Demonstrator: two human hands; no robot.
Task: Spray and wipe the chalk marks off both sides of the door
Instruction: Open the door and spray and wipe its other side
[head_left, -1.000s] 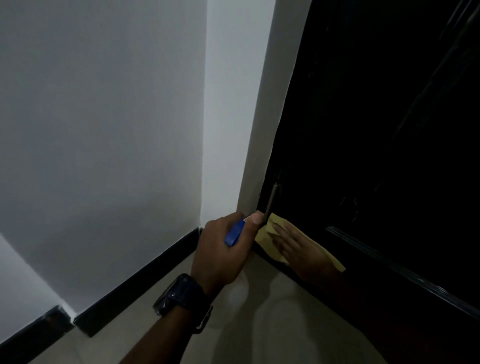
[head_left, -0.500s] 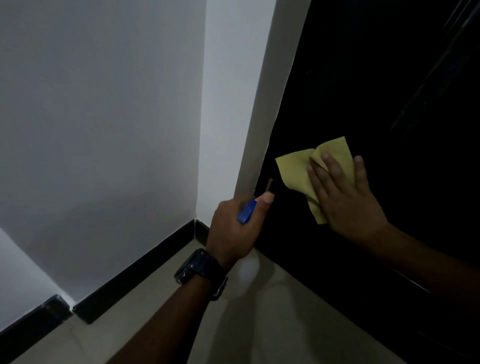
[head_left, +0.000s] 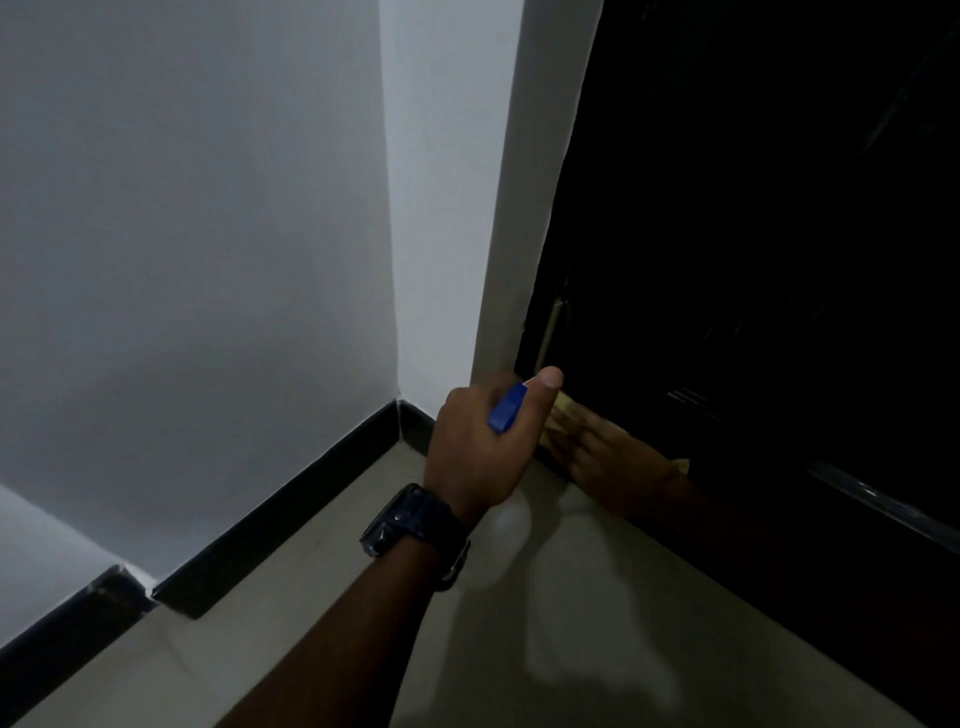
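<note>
Dim corner of pale grey walls (head_left: 208, 234), glossy black door (head_left: 753, 208) filling frame right: left hand (head_left: 480, 447) clamped round blue-triggered spray bottle (head_left: 506, 410), right hand (head_left: 602, 457) flat, nearer, pressing yellow cloth (head_left: 563, 402) low on door, just right of centre.

Single head-worn view, looking steeply down, close to door (head_left: 727, 208) base and floor (head_left: 311, 649) corner

The left arm is reaching forward from the lower centre of the view, and the left hand (head_left: 480, 447) is closing its grip with the fingers curled and the thumb extending upward. The right hand (head_left: 605, 457) is lying low and flat, its straight fingers pointing left behind the left hand.
</note>
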